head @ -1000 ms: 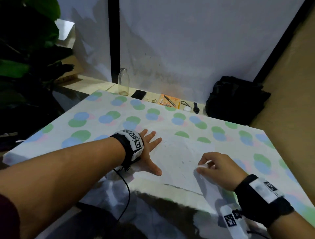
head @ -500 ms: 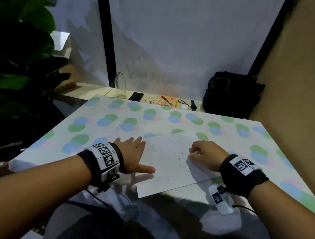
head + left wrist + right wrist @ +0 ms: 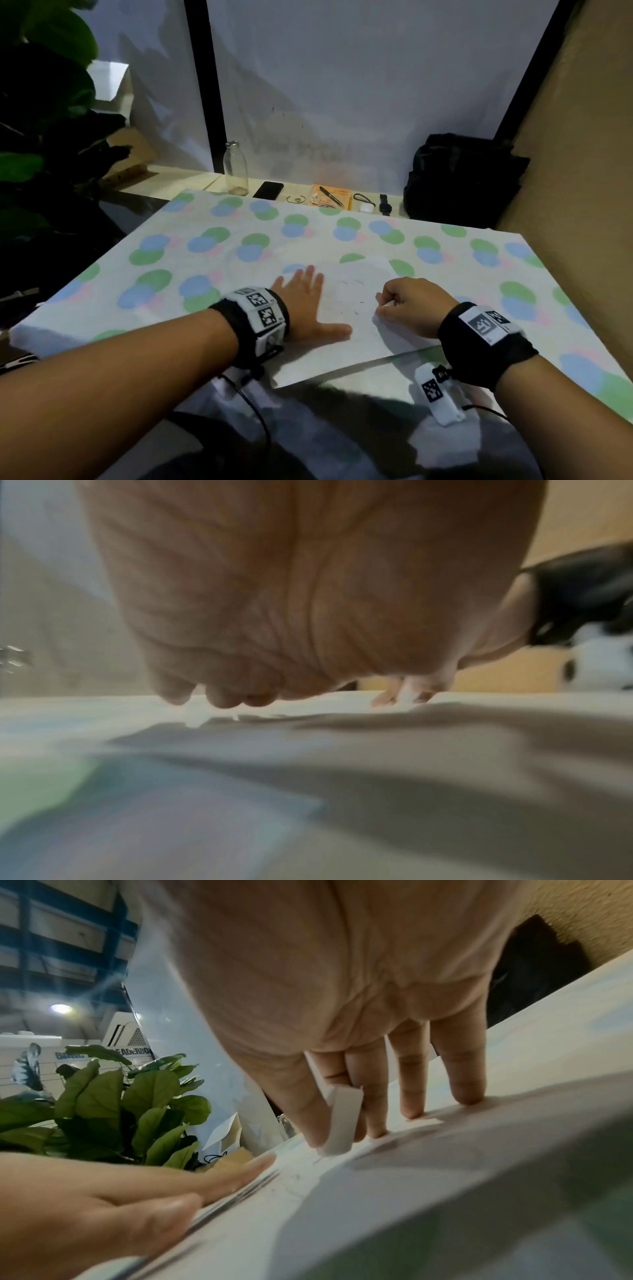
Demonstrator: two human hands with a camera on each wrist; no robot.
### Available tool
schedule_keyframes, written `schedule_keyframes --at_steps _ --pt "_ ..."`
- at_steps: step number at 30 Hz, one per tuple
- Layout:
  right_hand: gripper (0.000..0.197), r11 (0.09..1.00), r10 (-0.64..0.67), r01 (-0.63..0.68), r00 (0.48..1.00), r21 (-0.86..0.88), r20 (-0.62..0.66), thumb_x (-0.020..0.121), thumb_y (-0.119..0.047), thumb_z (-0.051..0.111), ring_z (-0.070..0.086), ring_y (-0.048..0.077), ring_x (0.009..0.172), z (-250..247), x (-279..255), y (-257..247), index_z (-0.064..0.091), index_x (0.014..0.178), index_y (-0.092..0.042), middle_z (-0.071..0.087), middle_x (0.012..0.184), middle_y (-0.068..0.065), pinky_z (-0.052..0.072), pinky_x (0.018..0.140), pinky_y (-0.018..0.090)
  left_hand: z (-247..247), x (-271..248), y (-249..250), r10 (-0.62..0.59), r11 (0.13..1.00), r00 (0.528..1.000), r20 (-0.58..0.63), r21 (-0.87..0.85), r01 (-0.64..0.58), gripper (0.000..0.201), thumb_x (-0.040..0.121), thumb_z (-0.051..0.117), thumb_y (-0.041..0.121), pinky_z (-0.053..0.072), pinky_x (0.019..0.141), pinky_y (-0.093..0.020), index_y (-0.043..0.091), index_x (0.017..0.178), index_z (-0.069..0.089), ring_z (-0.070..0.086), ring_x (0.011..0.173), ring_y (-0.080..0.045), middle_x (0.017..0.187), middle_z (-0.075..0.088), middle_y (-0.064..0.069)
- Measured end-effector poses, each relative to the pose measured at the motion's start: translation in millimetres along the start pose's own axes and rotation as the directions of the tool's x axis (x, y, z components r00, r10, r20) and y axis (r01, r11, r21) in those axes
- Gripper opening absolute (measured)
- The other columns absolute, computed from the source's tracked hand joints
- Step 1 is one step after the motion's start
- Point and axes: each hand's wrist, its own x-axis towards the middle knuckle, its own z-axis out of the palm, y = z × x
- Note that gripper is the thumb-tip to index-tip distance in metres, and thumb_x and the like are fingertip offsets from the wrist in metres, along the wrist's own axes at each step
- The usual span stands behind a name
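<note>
White paper sheet [image 3: 342, 346] lies at 6 o'clock on the dotted tablecloth [image 3: 212, 246], by the near edge, with faint pencil marks [image 3: 352, 294] between the hands. The left hand [image 3: 305, 305] presses flat on its 9 o'clock margin, fingers straight and slightly spread; the right hand [image 3: 407, 308] at 3 o'clock pinches a white eraser [image 3: 342, 1118] between thumb and forefinger, its end on the sheet. Along 12 o'clock stand a glass bottle [image 3: 235, 169], phone [image 3: 268, 190], pen [image 3: 330, 195] and smartwatch [image 3: 386, 207], with a black backpack [image 3: 459, 178] at 1 o'clock, all well apart from the work.

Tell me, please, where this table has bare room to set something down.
Bare spotted cloth lies left of the left hand, beyond the paper, and right of the right hand. The far ledge, from bottle to watch, is crowded.
</note>
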Motion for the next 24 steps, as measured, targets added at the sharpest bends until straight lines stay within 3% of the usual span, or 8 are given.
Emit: schedule_keyframes --at_steps 3,6,10,14,16,18,21,24 --pt "0.015 1.000 -0.011 0.011 1.000 -0.023 0.000 0.087 -0.042 0.064 0.058 0.015 0.085 1.7 3.9 -1.3 0.061 0.083 -0.028 0.065 0.093 -0.010 0.037 0.064 0.028 -0.3 -0.1 -11.0 -0.030 1.000 0.998 0.054 -0.003 0.030 0.128 0.075 0.026 0.097 0.001 0.125 -0.055 0.010 0.159 -0.016 -0.013 0.156 -0.028 0.166 -0.026 -0.009" --pt "0.015 0.999 -0.017 0.017 1.000 -0.037 -0.005 0.087 -0.044 0.064 0.059 0.016 0.087 0.6 5.4 -1.7 0.060 0.082 -0.029 0.066 0.095 -0.010 0.038 0.068 0.029 -5.1 -3.9 13.7 0.149 0.989 0.985 0.083 0.000 -0.149 0.118 0.084 0.029 0.089 0.000 0.125 -0.055 0.009 0.160 -0.013 -0.012 0.156 -0.027 0.167 -0.024 -0.009" --pt "0.017 0.999 -0.018 0.019 1.000 -0.034 0.010 0.088 -0.041 0.066 0.051 0.005 0.074 -1.0 3.5 3.1 0.057 0.078 -0.029 0.059 0.081 -0.013 0.031 0.059 0.024 -19.3 -11.7 33.3 0.293 0.956 0.952 0.090 -0.021 -0.292 0.107 0.092 0.032 0.079 0.000 0.126 -0.051 0.011 0.160 -0.014 -0.011 0.157 -0.023 0.167 -0.023 -0.006" --pt "0.019 1.000 -0.020 0.020 0.999 -0.013 0.025 0.088 -0.041 0.066 0.056 0.010 0.079 0.0 3.8 5.4 0.056 0.076 -0.030 0.063 0.088 -0.015 0.033 0.060 0.024 -35.1 -18.9 -3.6 0.066 0.989 0.996 0.053 0.130 -0.073 0.119 0.081 0.027 0.090 0.005 0.126 -0.051 0.008 0.161 -0.008 -0.004 0.157 -0.027 0.168 -0.018 -0.010" --pt "0.017 0.999 -0.028 0.030 0.999 -0.041 0.040 0.088 -0.042 0.065 0.059 0.015 0.086 0.6 3.6 3.4 0.056 0.078 -0.031 0.066 0.095 -0.012 0.035 0.063 0.026 -30.1 -22.4 -22.3 -0.066 0.982 0.995 0.077 0.183 0.051 0.130 0.072 0.021 0.098 0.006 0.126 -0.052 0.008 0.162 -0.006 0.002 0.157 -0.028 0.169 -0.014 -0.012" --pt "0.016 0.998 -0.027 0.030 0.998 -0.059 0.054 0.088 -0.043 0.063 0.059 0.017 0.088 1.3 4.2 2.6 0.056 0.079 -0.032 0.066 0.095 -0.011 0.037 0.064 0.028 -17.1 -23.9 -25.0 -0.103 0.983 0.986 0.135 0.162 0.080 0.135 0.069 0.022 0.100 0.007 0.126 -0.052 0.008 0.161 -0.010 0.001 0.157 -0.028 0.168 -0.016 -0.013" --pt "0.015 0.998 -0.017 0.020 0.999 -0.064 0.046 0.088 -0.042 0.063 0.060 0.018 0.091 -0.4 6.3 1.0 0.057 0.080 -0.032 0.067 0.099 -0.010 0.039 0.070 0.030 -4.5 -21.4 -2.5 0.025 0.991 0.991 0.132 0.126 -0.042 0.135 0.072 0.028 0.098 0.006 0.126 -0.051 0.006 0.159 -0.016 -0.007 0.157 -0.029 0.166 -0.023 -0.013" --pt "0.009 0.997 -0.007 0.009 0.999 -0.070 0.035 0.085 -0.038 0.066 0.060 0.016 0.090 -2.8 7.7 -1.3 0.061 0.081 -0.031 0.066 0.096 -0.011 0.038 0.066 0.027 -8.2 -17.0 23.2 0.243 0.967 0.961 0.131 0.044 -0.251 0.115 0.087 0.031 0.086 0.000 0.126 -0.050 0.010 0.160 -0.014 -0.011 0.156 -0.023 0.167 -0.023 -0.008"
